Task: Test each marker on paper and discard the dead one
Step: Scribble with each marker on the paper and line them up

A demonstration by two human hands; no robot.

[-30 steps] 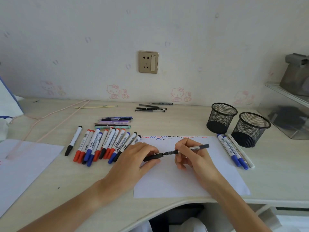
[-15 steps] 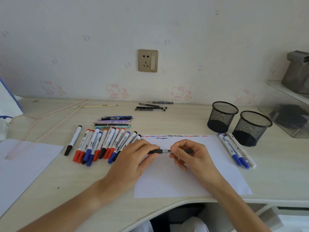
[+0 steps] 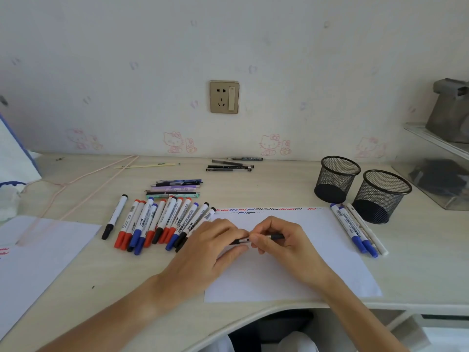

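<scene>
A slim black pen (image 3: 275,236) lies level between both hands over the white sheet of paper (image 3: 330,270). My left hand (image 3: 210,247) pinches its cap end, and my right hand (image 3: 281,240) grips the barrel; the two hands touch. Most of the pen is hidden by fingers. Red, blue and black squiggles (image 3: 266,209) run along the paper's far edge. A row of several red, blue and black markers (image 3: 162,222) lies left of the paper. Two blue markers and a white pen (image 3: 355,229) lie at the paper's right edge.
Two black mesh cups (image 3: 337,179) (image 3: 382,196) stand at the right rear. More pens (image 3: 175,189) (image 3: 231,166) lie toward the wall. A second white sheet (image 3: 38,252) covers the left front, beside a pink cord (image 3: 76,184). A clear shelf unit (image 3: 436,168) is far right.
The pen was apart, cap in my left hand and barrel in my right; the hands have come together and the cap is pushed onto the pen.
</scene>
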